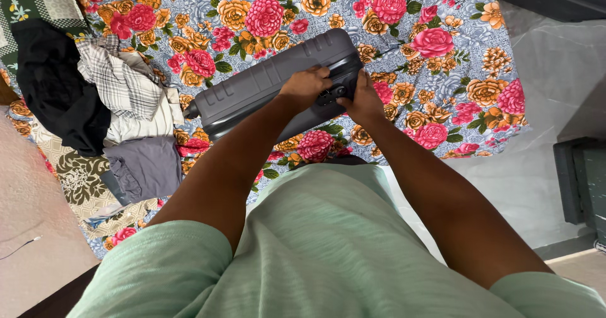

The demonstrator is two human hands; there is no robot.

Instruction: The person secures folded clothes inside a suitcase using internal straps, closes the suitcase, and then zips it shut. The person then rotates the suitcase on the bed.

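A dark grey hard-shell suitcase (271, 81) lies closed on a bed covered by a floral sheet (442, 72). My left hand (306, 86) rests on the near side edge of the suitcase, fingers curled over it. My right hand (361, 97) touches the same edge just to the right, fingers at a small black lock or latch (334, 93) between the two hands. Both forearms reach out over my pale green shirt (328, 248).
A pile of clothes lies left of the suitcase: a black garment (53, 84), a checked shirt (120, 78), a cream piece (142, 125) and a grey garment (145, 166). The tiled floor (543, 103) is on the right, with a dark object (581, 179) at the right edge.
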